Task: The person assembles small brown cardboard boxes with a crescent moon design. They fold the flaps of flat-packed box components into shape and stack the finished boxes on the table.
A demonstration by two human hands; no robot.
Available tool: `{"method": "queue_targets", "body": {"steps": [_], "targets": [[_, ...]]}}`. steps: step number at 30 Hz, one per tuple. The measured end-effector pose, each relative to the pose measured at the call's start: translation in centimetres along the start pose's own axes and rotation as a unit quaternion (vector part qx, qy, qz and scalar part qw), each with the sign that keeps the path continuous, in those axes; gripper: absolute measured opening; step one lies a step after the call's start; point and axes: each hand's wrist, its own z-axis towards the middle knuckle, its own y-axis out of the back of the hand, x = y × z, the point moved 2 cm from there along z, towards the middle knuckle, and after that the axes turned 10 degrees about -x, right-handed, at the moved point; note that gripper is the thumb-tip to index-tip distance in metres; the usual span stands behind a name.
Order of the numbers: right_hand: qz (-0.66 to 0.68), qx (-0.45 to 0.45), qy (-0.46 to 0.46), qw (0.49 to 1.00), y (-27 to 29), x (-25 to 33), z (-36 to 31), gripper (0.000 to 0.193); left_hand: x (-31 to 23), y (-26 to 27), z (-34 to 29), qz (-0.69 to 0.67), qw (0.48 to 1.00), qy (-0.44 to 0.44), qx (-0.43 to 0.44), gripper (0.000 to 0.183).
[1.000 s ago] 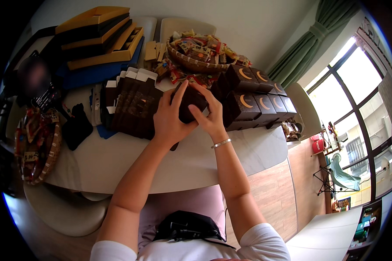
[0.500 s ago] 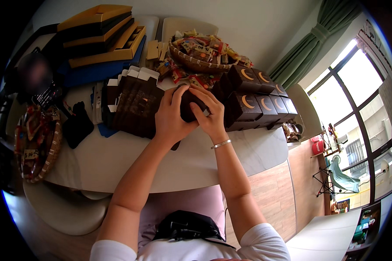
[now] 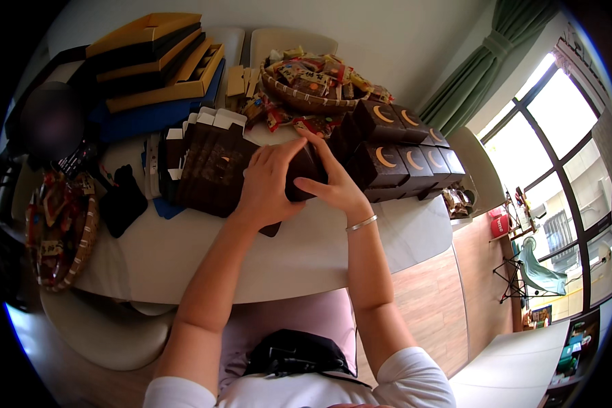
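Observation:
Between my two hands, over the middle of the table, is a dark brown carton box (image 3: 307,168). My left hand (image 3: 270,182) is wrapped round its left side. My right hand (image 3: 334,182), below a silver bracelet, grips the right side with the thumb across the near face and the fingers over the far edge. Left of the hands lies a fanned pile of flat dark brown cartons (image 3: 214,166) with white flaps. To the right, finished-looking dark boxes (image 3: 386,155) with gold crescents stand stacked in two layers.
A wicker basket (image 3: 313,102) heaped with wrapped snacks stands at the back, another basket (image 3: 81,238) at the left edge. Open gold-and-black trays (image 3: 160,68) are piled at the back left. A black pouch (image 3: 124,200) lies on the white table (image 3: 163,265). Chairs and a window flank it.
My right hand has shifted slightly right and down, its fingers spreading more along the box. More of the box's near face shows now. The left hand stays around the box.

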Motion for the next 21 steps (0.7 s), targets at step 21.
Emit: {"method": "queue_targets", "body": {"steps": [21], "targets": [[0.292,-0.246,-0.005,0.924,0.8,-1.6,0.5,0.032,0.1,-2.6,-0.8,-0.479,0.840,0.248,-0.053,0.072]]}}
